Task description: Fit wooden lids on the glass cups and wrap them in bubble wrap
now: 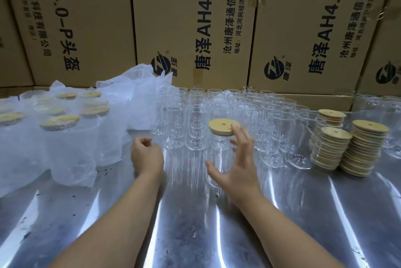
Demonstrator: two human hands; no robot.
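The lid-fitting step is in hand. A wooden lid (223,126) sits on top of the nearest cup (217,159), which stands on the metal worktop (195,235) at the front of the rows of bare cups (195,113). The right hand (236,165) is open, with its fingers spread beside that cup. Its forefinger tip lies at the lid's near edge and the thumb reaches toward the glass wall, but nothing is gripped. The lid looks slightly tilted, so it is probably not yet pressed fully home, though the clear glass makes the seat hard to judge. The left hand (146,152) hovers just left of the cup with its fingers curled in. Nothing shows in it, though its palm side is hidden. Next, the lid likely needs a flat press to seat it while the other hand steadies the glass. The cup would then go left to the loose bubble wrap (134,98), beside the wrapped cups (60,122). More lids wait in the stacks (366,148) to the right, close against other glasses, so reaching for one calls for care.
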